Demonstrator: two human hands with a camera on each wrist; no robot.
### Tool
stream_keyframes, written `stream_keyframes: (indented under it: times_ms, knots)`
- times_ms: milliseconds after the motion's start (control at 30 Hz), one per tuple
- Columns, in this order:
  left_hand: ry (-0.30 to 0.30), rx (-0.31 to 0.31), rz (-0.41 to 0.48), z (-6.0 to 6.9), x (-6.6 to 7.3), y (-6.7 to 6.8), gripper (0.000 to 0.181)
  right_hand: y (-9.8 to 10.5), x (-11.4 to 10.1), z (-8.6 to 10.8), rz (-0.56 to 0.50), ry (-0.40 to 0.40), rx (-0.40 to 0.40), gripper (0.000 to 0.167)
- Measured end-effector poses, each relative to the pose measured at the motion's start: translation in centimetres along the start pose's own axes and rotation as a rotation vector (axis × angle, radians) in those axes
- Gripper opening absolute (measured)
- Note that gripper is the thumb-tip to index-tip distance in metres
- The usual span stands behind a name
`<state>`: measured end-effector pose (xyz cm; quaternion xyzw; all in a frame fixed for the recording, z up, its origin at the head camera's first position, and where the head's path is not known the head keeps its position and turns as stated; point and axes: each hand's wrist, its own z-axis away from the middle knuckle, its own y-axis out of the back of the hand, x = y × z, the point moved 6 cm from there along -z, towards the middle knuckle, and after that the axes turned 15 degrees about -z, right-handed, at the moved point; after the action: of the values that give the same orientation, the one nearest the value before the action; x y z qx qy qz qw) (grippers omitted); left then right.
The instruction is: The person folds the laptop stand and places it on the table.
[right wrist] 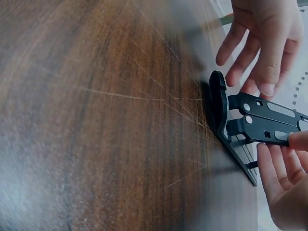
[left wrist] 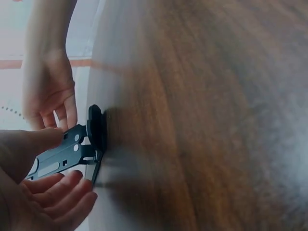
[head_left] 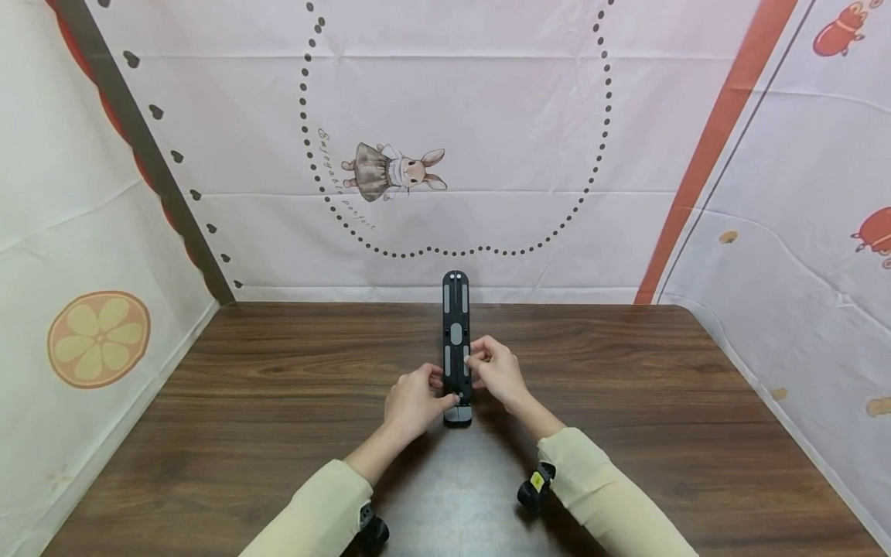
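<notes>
A folded black laptop stand [head_left: 456, 334] with grey pads lies lengthwise at the middle of the table, its near end slightly raised in the wrist views. My left hand [head_left: 415, 401] holds it by the left side near the close end, thumb on the top face. Farther up on the right side, my right hand [head_left: 498, 373] grips the edge between thumb and fingers. In the right wrist view, two hinged arms of the stand [right wrist: 269, 118] run side by side from an upturned front lip [right wrist: 219, 103]. A thin leg [right wrist: 240, 166] sticks out below them.
The brown wood-grain table [head_left: 278, 356] surrounds the stand. Behind it hangs a pale printed cloth [head_left: 522, 139] with a rabbit figure [head_left: 393, 172]. Similar cloth covers both sides. A black wrist camera [head_left: 536, 489] sits by the right sleeve.
</notes>
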<state>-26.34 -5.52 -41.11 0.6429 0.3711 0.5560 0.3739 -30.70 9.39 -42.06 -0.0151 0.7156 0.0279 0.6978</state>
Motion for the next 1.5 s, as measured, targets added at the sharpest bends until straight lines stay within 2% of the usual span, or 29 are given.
stream_keyframes:
  times_ms: [233,633,733,967,1233,1500]
  knots:
    - [-0.022,-0.055,-0.072,0.4,0.3,-0.6,0.054,0.0,-0.1,-0.1,0.003,-0.008,0.007,0.021]
    - [0.003,-0.084,-0.137,0.3,1.1,-1.8,0.066,0.1,0.0,0.0,0.008,-0.01,0.006,0.017]
    - [0.001,-0.075,-0.19,0.3,1.3,-2.1,0.072,0.1,0.0,0.1,0.006,-0.01,0.01,0.017]
    - [-0.02,-0.004,-0.307,0.4,1.7,-2.4,0.08,0.2,0.1,0.2,0.0,-0.019,0.018,0.019]
    - [-0.023,0.022,-0.297,0.5,1.8,-2.3,0.077,0.0,-0.1,0.1,0.013,-0.004,0.023,0.017]
    - [-0.044,0.007,-0.251,0.5,1.4,-2.1,0.072,0.0,0.0,0.0,-0.028,-0.016,0.036,0.013]
